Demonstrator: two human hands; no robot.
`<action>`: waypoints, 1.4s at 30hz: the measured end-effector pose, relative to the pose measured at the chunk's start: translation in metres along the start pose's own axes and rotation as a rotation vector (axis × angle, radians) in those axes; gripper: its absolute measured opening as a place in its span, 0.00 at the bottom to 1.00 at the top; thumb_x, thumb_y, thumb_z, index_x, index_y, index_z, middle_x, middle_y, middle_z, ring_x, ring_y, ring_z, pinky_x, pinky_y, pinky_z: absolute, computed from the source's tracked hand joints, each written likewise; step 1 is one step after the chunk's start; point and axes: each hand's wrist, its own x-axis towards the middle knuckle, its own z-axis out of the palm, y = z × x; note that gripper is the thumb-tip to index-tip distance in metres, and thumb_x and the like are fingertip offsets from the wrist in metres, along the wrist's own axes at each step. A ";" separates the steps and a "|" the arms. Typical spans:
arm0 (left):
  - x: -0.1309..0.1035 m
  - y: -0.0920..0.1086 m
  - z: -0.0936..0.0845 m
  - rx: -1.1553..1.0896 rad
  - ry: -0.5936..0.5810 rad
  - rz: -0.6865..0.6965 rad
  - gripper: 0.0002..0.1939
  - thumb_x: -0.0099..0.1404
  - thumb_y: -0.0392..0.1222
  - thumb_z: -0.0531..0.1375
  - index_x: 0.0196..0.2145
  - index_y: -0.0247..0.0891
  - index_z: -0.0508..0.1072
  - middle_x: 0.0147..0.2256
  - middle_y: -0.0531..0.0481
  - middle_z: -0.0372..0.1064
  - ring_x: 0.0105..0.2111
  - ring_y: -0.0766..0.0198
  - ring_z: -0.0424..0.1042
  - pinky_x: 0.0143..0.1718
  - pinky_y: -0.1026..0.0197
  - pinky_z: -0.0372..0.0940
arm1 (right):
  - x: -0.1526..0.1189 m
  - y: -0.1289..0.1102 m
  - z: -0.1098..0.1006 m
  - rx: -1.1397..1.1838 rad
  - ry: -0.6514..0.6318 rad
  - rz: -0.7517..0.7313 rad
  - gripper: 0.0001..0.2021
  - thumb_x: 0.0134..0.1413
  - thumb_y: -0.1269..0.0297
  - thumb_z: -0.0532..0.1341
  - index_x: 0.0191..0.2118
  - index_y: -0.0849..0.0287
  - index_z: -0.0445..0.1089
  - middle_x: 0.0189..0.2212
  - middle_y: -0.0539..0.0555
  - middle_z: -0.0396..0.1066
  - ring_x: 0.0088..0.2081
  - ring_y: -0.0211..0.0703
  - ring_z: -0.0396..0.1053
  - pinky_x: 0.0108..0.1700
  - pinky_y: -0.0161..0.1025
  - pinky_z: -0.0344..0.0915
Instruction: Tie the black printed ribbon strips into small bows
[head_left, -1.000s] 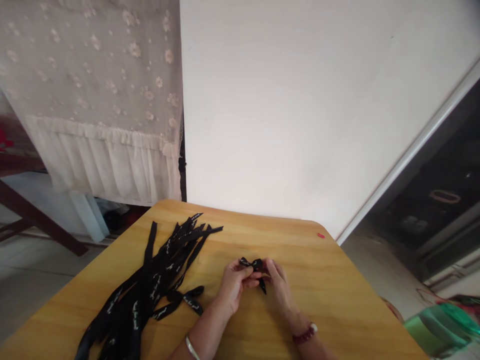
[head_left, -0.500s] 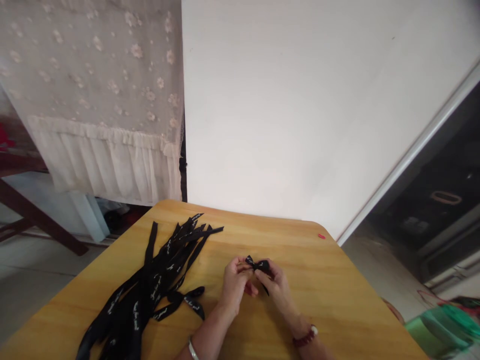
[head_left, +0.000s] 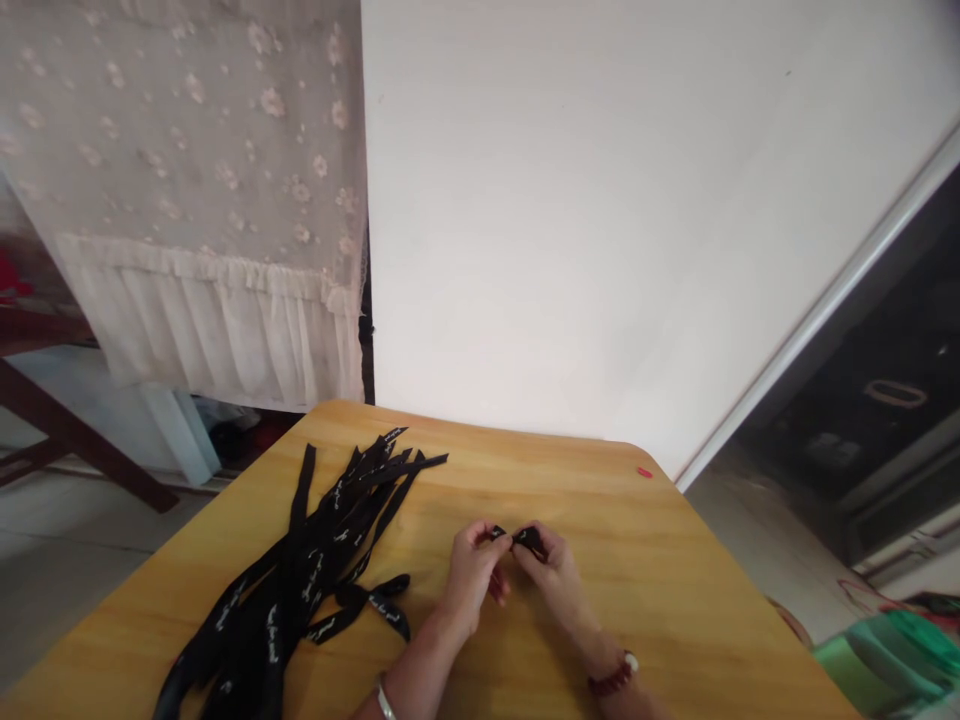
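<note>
A small black ribbon bow [head_left: 529, 540] with white lettering is held above the table between both hands. My left hand [head_left: 474, 572] pinches its left side between thumb and fingers, the lower fingers curled beneath. On the other side, my right hand [head_left: 553, 578] grips the right loop, and the fingers hide part of it. Many long black ribbons [head_left: 330, 540] with white writing lie in a heap to the left. A tied ribbon bow [head_left: 375, 602] rests at the heap's right edge, near my left forearm.
The wooden table [head_left: 600, 490] has a small red object [head_left: 644, 472] near its far right corner. Behind stand a white panel [head_left: 525, 220] and a lace curtain [head_left: 225, 200]. A green translucent container [head_left: 885, 655] is at the lower right, off the table.
Both hands have shifted slightly, with the fingers now covering more of the bow. The ribbon tail that hung below my right hand no longer shows.
</note>
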 end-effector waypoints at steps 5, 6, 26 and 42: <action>0.000 0.000 0.000 -0.014 -0.012 0.022 0.13 0.44 0.47 0.61 0.21 0.36 0.62 0.13 0.58 0.61 0.06 0.73 0.56 0.04 0.71 0.48 | 0.000 -0.002 -0.002 0.047 -0.013 0.040 0.11 0.42 0.59 0.60 0.19 0.60 0.63 0.15 0.46 0.60 0.21 0.36 0.57 0.24 0.31 0.55; -0.001 0.000 -0.001 -0.010 -0.011 0.021 0.13 0.44 0.47 0.62 0.20 0.36 0.63 0.12 0.58 0.60 0.06 0.73 0.55 0.04 0.71 0.47 | 0.000 -0.002 -0.003 0.055 -0.019 0.051 0.12 0.42 0.58 0.60 0.19 0.60 0.62 0.15 0.46 0.59 0.21 0.35 0.57 0.23 0.31 0.54; 0.002 0.002 -0.002 -0.154 -0.066 -0.006 0.12 0.41 0.37 0.63 0.26 0.31 0.69 0.22 0.50 0.67 0.19 0.66 0.68 0.14 0.66 0.61 | 0.001 0.003 -0.003 0.206 0.027 0.113 0.12 0.40 0.55 0.62 0.23 0.61 0.66 0.18 0.48 0.64 0.22 0.36 0.61 0.26 0.33 0.58; 0.004 0.005 -0.007 -0.239 -0.040 0.054 0.07 0.42 0.36 0.63 0.20 0.31 0.67 0.14 0.55 0.63 0.15 0.71 0.62 0.16 0.68 0.59 | -0.002 0.002 -0.001 0.304 -0.022 0.104 0.10 0.46 0.59 0.59 0.30 0.61 0.68 0.25 0.52 0.69 0.28 0.40 0.65 0.32 0.35 0.61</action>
